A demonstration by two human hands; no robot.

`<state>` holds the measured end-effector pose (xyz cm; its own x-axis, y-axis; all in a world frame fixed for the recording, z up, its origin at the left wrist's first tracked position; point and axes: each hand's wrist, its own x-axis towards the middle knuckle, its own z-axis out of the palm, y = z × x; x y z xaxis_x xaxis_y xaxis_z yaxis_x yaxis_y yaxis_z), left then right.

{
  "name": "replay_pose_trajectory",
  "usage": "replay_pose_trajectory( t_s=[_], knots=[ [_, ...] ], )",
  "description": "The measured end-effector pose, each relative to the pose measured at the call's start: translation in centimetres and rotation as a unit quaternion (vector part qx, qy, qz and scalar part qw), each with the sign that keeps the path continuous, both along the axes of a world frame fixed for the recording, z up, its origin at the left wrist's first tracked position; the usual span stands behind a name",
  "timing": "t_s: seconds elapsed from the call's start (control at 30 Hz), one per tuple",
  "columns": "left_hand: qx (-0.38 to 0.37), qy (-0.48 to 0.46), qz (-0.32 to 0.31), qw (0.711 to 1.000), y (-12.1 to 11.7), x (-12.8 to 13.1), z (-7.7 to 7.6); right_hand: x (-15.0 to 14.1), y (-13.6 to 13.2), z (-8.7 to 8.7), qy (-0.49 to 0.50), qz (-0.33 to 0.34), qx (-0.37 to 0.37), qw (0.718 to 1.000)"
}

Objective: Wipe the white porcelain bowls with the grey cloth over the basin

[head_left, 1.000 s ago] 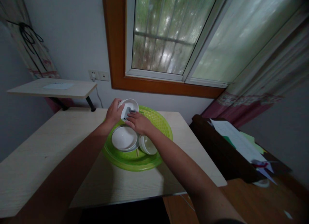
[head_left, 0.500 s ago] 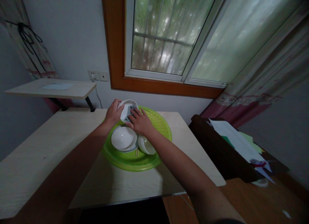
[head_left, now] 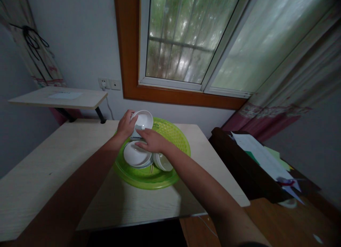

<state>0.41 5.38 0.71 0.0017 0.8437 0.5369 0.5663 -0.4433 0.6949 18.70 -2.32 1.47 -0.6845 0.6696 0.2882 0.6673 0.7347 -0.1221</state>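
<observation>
Left hand point(head_left: 126, 124) and right hand point(head_left: 153, 139) meet at one tilted white bowl point(head_left: 145, 118)

From my distant seat, I find the white bowl slightly left of the frame's centre, raised at the upper left edge of the green tray point(head_left: 154, 185). It is round, so I see no long axis; what counts is its tilt, with the hollow facing toward the camera. The left hand is the nearer one: it grips the left side firmly, the thumb over the rim and the other fingers around the outside.

The right hand lies lower and to the right, before the lower rim. Its fingers are stretched toward the hollow, and the thumb stands apart, above the stacked white dishes point(head_left: 135, 154). A greyish piece point(head_left: 139, 127) shows by these fingertips, perhaps cloth; whether they pinch it or only press, I cannot tell.

Just below the right hand, leaning bowls point(head_left: 164, 162) rest on the tray beside the dishes, and chopsticks point(head_left: 151, 168) show between them. The tray sits on the pale bench point(head_left: 69, 161), which fills the lower left of the frame.
</observation>
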Motion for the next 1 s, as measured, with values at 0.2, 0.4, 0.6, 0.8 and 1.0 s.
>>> replay_pose_trajectory(
  t_s=[0.2,0.4,0.6,0.8,1.0],
  knots=[
    [-0.008,-0.027,-0.005,1.0,0.4,-0.2,-0.2,0.1,-0.4,0.5,0.052,0.024,-0.055,0.997],
    [-0.015,-0.03,-0.006,0.999,-0.4,0.1,0.3,0.4,0.3,-0.1,-0.041,-0.057,0.035,0.997],
    [-0.003,-0.047,-0.045,0.998,-0.2,0.2,0.2,1.2,0.9,0.0,-0.06,-0.113,0.097,0.987],
    [-0.084,-0.143,-0.12,0.979,0.2,0.3,0.0,1.9,1.2,0.5,-0.058,-0.133,0.137,0.98],
    [-0.2,-0.197,-0.146,0.949,0.3,0.4,-0.3,2.4,1.4,0.5,-0.074,-0.135,0.144,0.978]
  ],
)
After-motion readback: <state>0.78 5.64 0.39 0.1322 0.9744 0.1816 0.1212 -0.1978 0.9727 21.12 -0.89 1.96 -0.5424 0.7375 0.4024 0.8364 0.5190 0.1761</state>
